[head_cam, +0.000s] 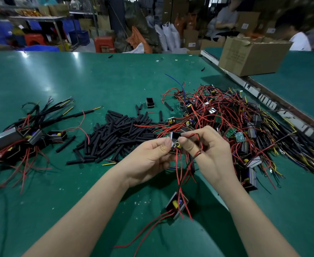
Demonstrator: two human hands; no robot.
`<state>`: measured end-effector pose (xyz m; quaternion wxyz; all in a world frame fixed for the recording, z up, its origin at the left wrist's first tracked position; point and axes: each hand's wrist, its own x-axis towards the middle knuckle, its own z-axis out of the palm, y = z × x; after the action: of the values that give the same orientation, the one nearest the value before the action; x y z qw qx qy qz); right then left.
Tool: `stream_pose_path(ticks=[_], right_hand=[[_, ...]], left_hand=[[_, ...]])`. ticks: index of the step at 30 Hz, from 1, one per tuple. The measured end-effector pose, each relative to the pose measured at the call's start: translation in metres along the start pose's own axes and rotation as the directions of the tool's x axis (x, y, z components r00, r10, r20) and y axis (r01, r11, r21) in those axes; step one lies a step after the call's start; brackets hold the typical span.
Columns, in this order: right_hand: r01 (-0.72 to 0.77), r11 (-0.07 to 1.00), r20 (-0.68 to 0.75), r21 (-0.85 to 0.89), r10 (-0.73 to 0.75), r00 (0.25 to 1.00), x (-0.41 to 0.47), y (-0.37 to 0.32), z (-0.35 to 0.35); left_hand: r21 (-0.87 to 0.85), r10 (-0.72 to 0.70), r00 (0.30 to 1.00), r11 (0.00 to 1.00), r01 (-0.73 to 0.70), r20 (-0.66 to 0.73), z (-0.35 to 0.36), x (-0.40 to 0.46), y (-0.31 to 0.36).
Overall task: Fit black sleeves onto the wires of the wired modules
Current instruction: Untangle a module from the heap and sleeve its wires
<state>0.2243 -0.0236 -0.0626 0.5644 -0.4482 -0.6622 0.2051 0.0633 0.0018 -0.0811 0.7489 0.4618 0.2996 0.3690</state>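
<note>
Green mat (78, 80), cardboard box (248, 58), cluttered warehouse behind

A green work table (63, 80) is reflecting overhead light. A cardboard box (248, 56) is sitting at its far right. Behind, blue crates (79, 37), red stools (104, 44) and stacked cartons (190, 37) are crowding the floor.

Green table (78, 75) | torn cardboard box (248, 56) at far right | red stools (104, 43) and blue crates (80, 37) beyond | seated person (224, 21) behind

Left hand (148, 156) and right hand (210, 151) hold a module (175, 140) beside black sleeves (119, 134).
</note>
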Motion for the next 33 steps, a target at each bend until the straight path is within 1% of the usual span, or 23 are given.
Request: stream_pose_path(ticks=[3,7,11,13,15,18,21,24,26,28,30,31,33], right_hand=[[0.023,0.999,-0.007,-0.029,-0.023,1.000,0.000,0.004,0.000],[0.125,0.979,0.094,-0.164,-0.111,0.989,0.001,0.010,0.001],[0.128,0.971,0.168,-0.202,-0.095,0.981,0.002,0.013,-0.003],[0.104,0.970,0.201,-0.221,-0.059,0.978,0.002,0.014,-0.003],[0.060,0.968,0.191,-0.244,-0.013,0.982,0.002,0.016,-0.002],[0.024,0.962,0.099,-0.272,0.003,0.995,-0.002,0.015,0.004],[-0.023,0.975,0.020,-0.221,0.029,0.999,-0.006,0.011,0.010],[-0.168,0.985,-0.038,-0.043,0.167,0.985,-0.006,0.009,0.013],[-0.226,0.974,-0.048,0.016,0.226,0.973,-0.005,0.009,0.015],[-0.236,0.972,-0.017,-0.008,0.236,0.972,-0.005,0.011,0.016],[-0.263,0.965,0.043,-0.004,0.263,0.964,-0.005,0.012,0.018],[-0.299,0.953,0.090,0.038,0.295,0.951,-0.005,0.011,0.019],[-0.377,0.913,0.162,0.158,0.353,0.922,-0.005,0.009,0.019]], left_hand=[[0.000,0.003,1.000,1.000,-0.003,-0.009,0.000,0.001,0.000],[0.017,-0.004,0.999,1.000,0.005,-0.034,0.000,0.002,-0.001],[0.007,0.004,0.998,1.000,-0.004,-0.067,-0.003,0.003,0.000],[0.038,0.005,0.997,0.999,-0.002,-0.079,-0.004,0.003,-0.001],[0.074,0.013,0.997,0.997,-0.007,-0.080,-0.002,0.003,-0.002],[0.098,0.051,0.996,0.994,-0.044,-0.077,0.001,0.003,-0.003],[0.079,0.096,0.992,0.993,-0.089,-0.086,0.007,0.002,-0.004],[0.096,0.113,0.990,0.990,-0.104,-0.086,0.010,0.002,-0.005],[0.087,0.142,0.989,0.987,-0.137,-0.052,0.014,0.003,-0.006],[-0.012,0.204,0.978,0.979,-0.204,-0.034,0.018,0.004,-0.009],[-0.091,0.252,0.967,0.962,-0.255,-0.049,0.019,0.005,-0.008],[-0.089,0.262,0.963,0.960,-0.267,-0.061,0.018,0.006,-0.008],[-0.031,0.257,0.959,0.964,-0.262,-0.119,0.016,0.007,-0.007]])
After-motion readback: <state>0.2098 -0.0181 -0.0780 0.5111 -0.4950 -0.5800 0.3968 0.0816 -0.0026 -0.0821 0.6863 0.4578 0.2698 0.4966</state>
